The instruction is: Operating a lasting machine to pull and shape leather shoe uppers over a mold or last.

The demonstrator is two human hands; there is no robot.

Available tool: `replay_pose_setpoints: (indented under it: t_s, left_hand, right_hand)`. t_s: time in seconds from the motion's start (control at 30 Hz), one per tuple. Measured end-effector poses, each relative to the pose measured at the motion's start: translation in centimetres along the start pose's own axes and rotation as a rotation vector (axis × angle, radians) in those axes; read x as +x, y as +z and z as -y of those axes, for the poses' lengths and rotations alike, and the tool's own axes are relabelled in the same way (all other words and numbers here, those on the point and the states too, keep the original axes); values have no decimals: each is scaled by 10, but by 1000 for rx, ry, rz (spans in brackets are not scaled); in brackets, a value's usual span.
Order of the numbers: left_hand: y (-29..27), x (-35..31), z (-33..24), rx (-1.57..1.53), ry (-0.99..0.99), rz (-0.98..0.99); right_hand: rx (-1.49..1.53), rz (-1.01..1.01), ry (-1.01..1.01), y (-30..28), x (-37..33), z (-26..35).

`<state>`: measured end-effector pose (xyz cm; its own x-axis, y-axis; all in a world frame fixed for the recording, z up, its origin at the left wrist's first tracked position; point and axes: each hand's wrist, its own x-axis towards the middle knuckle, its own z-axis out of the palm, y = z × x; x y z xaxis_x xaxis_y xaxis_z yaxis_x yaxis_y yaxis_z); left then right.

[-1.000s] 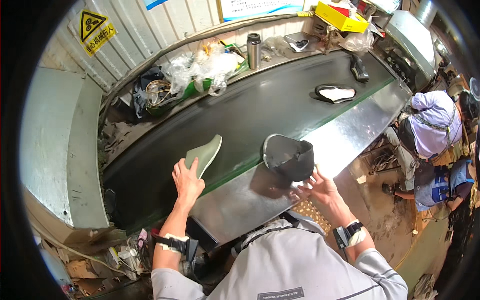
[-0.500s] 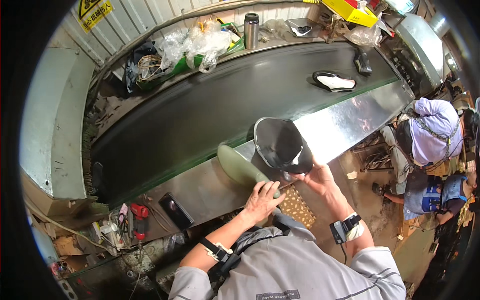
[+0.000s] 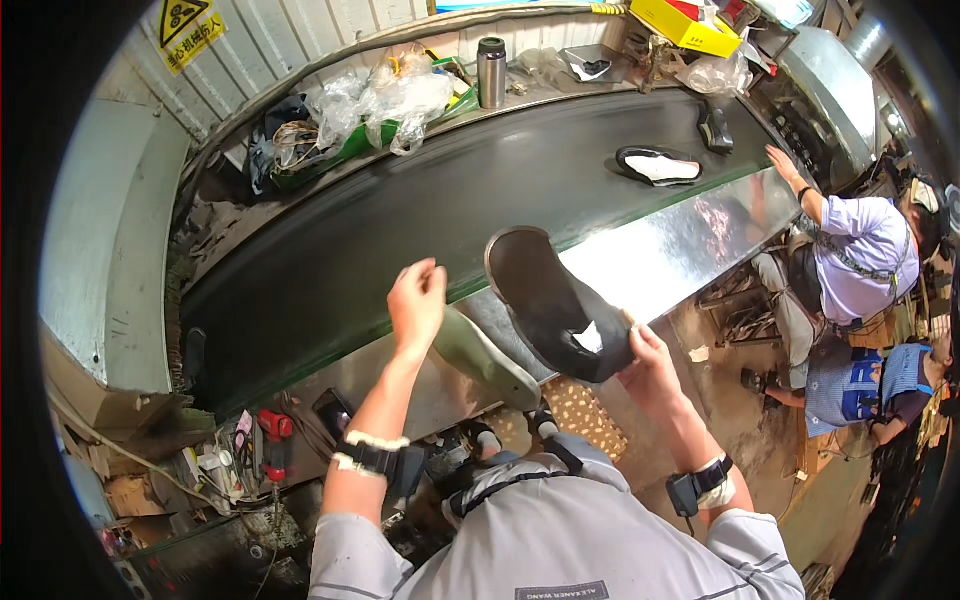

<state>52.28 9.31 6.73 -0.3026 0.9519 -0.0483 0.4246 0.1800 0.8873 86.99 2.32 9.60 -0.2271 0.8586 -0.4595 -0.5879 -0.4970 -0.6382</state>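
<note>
My right hand grips the lower end of a black boot upper. Its wide opening faces up and to the left, and a white patch shows inside near my fingers. A green shoe last lies slantwise on the bench's metal front edge, its narrow end jutting out toward me. Just above and left of the last, over the belt's near side, is my left hand. Its fingers are curled together, with nothing visible in them, and it is apart from both the last and the upper.
A dark conveyor belt runs along the bench, carrying a black shoe with a white insole and another dark shoe. Behind it stand a steel flask and plastic bags. A red power tool lies left. Two co-workers sit right.
My left hand has let go of the green last and risen up and left. The boot upper has tilted, showing more of its length. A co-worker's hand now reaches to the belt's far right end.
</note>
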Motion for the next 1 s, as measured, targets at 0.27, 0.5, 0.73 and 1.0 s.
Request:
replay_pose_setpoints:
  t_s: [0.27,0.5,0.73,1.0]
  left_hand:
    - [-16,-27,39,-1176,-825,445]
    - [-17,4,74,-359,-592,74]
    - [17,4,79,258,-460,-247]
    - [30,-44,101,-127,-668,-107]
  right_hand:
    - [-1609,644,-861,-2,-23,-94]
    - [-1672,567,-1035,1,0,-141]
    - [-1191,281,-679,-3,36,-165]
    - [-1318,522,-624,-49,11,-118]
